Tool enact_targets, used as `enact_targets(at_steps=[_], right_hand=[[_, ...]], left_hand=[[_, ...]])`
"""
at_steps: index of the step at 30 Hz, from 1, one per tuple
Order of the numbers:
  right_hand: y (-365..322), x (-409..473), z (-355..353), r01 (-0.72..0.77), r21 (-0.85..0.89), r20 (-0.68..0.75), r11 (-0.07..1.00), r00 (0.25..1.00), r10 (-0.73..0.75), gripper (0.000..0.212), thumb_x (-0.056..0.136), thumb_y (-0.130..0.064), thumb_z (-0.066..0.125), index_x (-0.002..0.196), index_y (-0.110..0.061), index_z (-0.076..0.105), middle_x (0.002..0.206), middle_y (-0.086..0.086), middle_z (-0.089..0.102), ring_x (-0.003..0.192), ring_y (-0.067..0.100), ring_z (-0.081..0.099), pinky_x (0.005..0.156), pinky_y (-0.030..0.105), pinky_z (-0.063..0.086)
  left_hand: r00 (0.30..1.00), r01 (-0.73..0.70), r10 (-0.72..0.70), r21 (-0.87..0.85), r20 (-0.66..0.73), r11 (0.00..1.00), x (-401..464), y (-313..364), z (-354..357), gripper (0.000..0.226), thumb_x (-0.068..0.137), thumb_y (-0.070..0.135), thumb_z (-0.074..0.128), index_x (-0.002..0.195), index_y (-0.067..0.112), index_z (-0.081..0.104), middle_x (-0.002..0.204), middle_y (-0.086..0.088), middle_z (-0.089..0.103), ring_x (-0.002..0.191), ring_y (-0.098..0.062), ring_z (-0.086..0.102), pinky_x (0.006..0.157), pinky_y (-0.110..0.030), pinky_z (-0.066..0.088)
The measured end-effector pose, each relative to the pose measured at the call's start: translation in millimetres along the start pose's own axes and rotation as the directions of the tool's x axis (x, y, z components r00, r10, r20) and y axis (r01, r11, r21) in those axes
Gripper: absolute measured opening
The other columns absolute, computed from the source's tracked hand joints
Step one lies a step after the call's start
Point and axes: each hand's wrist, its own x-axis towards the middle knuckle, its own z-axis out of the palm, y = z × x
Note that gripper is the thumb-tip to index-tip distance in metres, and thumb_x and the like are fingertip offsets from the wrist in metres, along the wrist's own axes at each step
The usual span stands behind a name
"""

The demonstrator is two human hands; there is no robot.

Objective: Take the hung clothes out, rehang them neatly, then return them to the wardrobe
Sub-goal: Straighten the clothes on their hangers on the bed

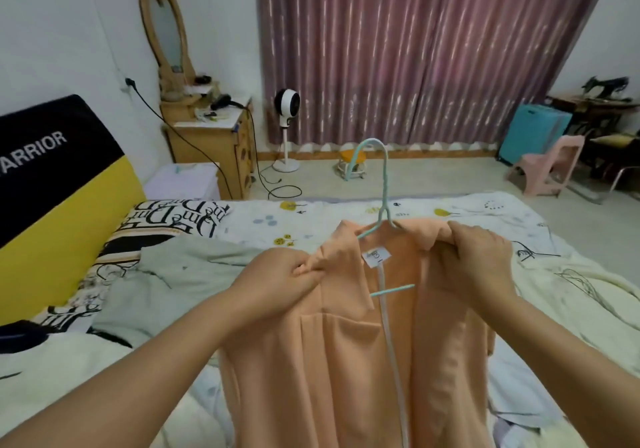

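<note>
Head view: both hands are holding a peach jacket above the bed. Left hand is pinching its left shoulder with curled fingers; right hand is gripping its right shoulder. A light-blue hanger is sitting inside the collar, hook pointing away from the bed.

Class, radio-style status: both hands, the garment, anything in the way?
Left hand and right hand each pinching a shoulder of the peach jacket. Jacket on the mint hanger, over the bed. Grey-green garment lying left; nothing blocking.
</note>
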Motion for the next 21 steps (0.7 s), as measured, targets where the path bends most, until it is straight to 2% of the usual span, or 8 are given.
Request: enact_targets(at_steps=[3,5,7,9,11,16,19,21], right_hand=[[-8,18,-10,-0.031,0.146,-0.028,0.989,0.999,0.036,0.009,0.083,-0.017,0.060,0.085,-0.008,0.060,0.083,0.019,0.063,0.085,0.039,0.054,0.071,0.042,0.032],[-18,17,-11,-0.029,0.218,-0.031,0.976,0.999,0.036,0.028,0.081,-0.016,0.063,0.107,-0.005,0.059,0.102,0.021,0.061,0.100,0.040,0.049,0.088,0.049,0.036],[-32,6,-6,-0.016,0.276,-0.021,0.961,1.000,0.023,0.049,0.082,-0.013,0.062,0.126,0.001,0.047,0.121,0.022,0.051,0.117,0.039,0.040,0.104,0.052,0.031],[-47,-11,5,-0.018,0.312,0.039,0.950,0.999,0.006,0.064,0.086,-0.018,0.061,0.141,-0.001,0.033,0.143,0.018,0.036,0.135,0.032,0.027,0.117,0.041,0.015],[-67,-32,24,-0.007,0.405,0.132,0.914,0.990,-0.051,0.076,0.089,-0.027,0.059,0.148,-0.007,0.016,0.155,0.012,0.018,0.143,0.024,0.015,0.112,0.021,0.004],[-128,-77,75,-0.065,0.574,0.427,0.816,0.874,-0.231,0.100,0.084,-0.050,0.059,0.148,-0.010,-0.008,0.157,0.005,-0.012,0.145,0.015,-0.008,0.114,0.019,0.002],[-158,-82,96,-0.066,0.502,0.496,0.862,0.838,-0.225,0.109,0.077,-0.064,0.055,0.149,-0.012,-0.008,0.157,0.003,0.001,0.145,0.018,0.002,0.117,0.032,0.014],[-171,-71,103,-0.143,0.491,0.482,0.859,0.866,-0.131,0.092,0.078,-0.055,0.057,0.146,-0.013,0.014,0.147,0.002,0.028,0.137,0.020,0.027,0.107,0.029,0.027]], left_hand=[[0.997,-0.037,0.042,0.072,-0.066,0.997,11,16,-23,0.039,0.084,0.033,0.057,0.053,0.018,0.039,0.053,0.002,0.043,0.057,-0.013,0.044,0.057,-0.033,0.033],[0.994,-0.021,0.033,0.114,-0.105,0.993,16,22,-30,0.034,0.085,0.032,0.055,0.056,0.017,0.043,0.055,0.002,0.045,0.057,-0.011,0.044,0.054,-0.031,0.031],[0.991,0.006,0.013,0.143,-0.133,0.990,22,24,-34,0.034,0.086,0.031,0.052,0.057,0.016,0.043,0.056,0.002,0.047,0.057,-0.010,0.044,0.052,-0.029,0.029],[0.987,0.040,-0.015,0.148,-0.163,0.988,28,23,-37,0.038,0.087,0.030,0.052,0.054,0.017,0.038,0.055,0.003,0.044,0.056,-0.009,0.042,0.049,-0.029,0.026],[0.980,0.091,-0.066,0.129,-0.187,0.987,36,21,-39,0.039,0.087,0.029,0.052,0.053,0.017,0.037,0.055,0.003,0.042,0.054,-0.008,0.040,0.048,-0.028,0.023],[0.971,0.152,-0.131,0.088,-0.201,0.984,69,22,-51,0.031,0.086,0.024,0.053,0.058,0.013,0.045,0.058,-0.002,0.044,0.060,-0.020,0.044,0.051,-0.030,0.026],[0.971,0.137,-0.119,0.074,-0.207,0.988,91,28,-60,0.037,0.087,0.022,0.052,0.053,0.017,0.037,0.056,0.001,0.040,0.060,-0.019,0.042,0.051,-0.030,0.026],[0.967,0.131,-0.116,0.053,-0.227,0.990,104,29,-68,0.038,0.088,0.021,0.051,0.052,0.018,0.037,0.055,0.002,0.038,0.056,-0.017,0.039,0.048,-0.029,0.024]])
